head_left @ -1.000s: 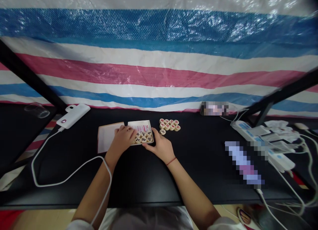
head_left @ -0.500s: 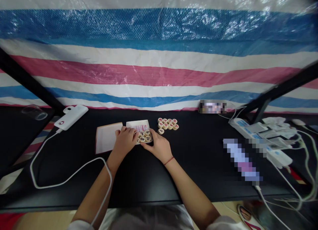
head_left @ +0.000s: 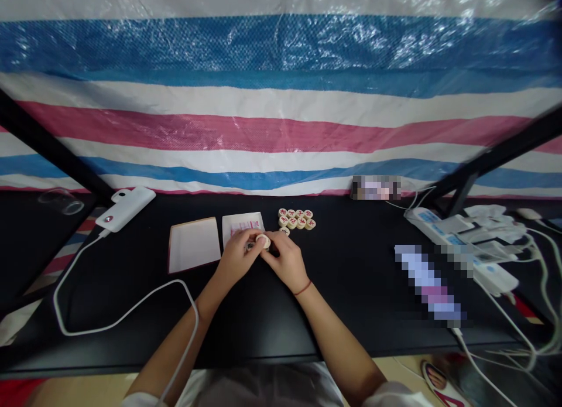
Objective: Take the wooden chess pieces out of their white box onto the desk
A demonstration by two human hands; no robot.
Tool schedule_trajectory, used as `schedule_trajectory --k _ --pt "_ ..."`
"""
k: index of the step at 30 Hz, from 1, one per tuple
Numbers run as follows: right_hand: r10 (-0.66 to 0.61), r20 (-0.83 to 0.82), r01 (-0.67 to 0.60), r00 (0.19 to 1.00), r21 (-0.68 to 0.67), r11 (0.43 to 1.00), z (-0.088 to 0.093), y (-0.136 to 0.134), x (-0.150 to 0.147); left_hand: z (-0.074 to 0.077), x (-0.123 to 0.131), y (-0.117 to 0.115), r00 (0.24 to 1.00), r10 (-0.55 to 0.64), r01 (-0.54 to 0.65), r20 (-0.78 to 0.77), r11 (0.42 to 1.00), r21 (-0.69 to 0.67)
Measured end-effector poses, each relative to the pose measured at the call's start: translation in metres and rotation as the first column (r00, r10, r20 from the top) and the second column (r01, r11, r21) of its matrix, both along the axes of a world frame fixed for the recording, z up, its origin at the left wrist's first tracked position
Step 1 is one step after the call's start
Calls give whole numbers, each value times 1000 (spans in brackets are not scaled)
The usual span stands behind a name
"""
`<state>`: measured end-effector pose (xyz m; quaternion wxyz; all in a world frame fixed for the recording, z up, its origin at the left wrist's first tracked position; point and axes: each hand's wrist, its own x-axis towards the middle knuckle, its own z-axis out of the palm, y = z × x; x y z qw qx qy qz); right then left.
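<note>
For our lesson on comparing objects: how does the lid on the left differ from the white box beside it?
The lid has a plain pale inside, while the box shows pink markings inside. The lid's far edge looks tan, whereas the box's visible rim is white. The lid is in full view, but the left hand and right hand hide the box's near part. Both lie open side up on the black table.

Behind my black desk (head_left: 254, 319) hangs a striped plastic tarpaulin (head_left: 281, 134), shiny with light. Below the desk I see beige floor (head_left: 88, 389).
</note>
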<state>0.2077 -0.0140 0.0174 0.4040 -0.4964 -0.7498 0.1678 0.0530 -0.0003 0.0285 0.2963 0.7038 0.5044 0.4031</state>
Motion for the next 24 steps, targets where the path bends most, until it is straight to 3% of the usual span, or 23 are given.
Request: schedule_trajectory --k 3,6,9,12,15,21,24 --pt "-123 -39 124 992 39 991 5 4 14 -6 -2 3 983 87 -67 161 990 -123" --pt "-322 -69 326 944 50 944 7 10 39 -11 -8 10 909 201 -128 366 969 -213" --pt "-406 9 406 914 -39 913 1 13 64 -12 -11 15 847 265 -168 461 956 -241" --pt "-350 194 383 916 -171 908 -9 14 77 -11 -10 16 837 286 -172 467 947 -272" --pt "-292 307 364 906 -211 907 -17 13 78 -12 -8 13 854 269 -149 445 947 -286" --pt "-310 282 377 908 -227 898 -26 16 78 -21 -5 10 953 124 -84 276 985 -152" --pt "-310 225 364 924 -266 893 -26 17 80 -19 -5 9 981 112 -102 160 993 -66"
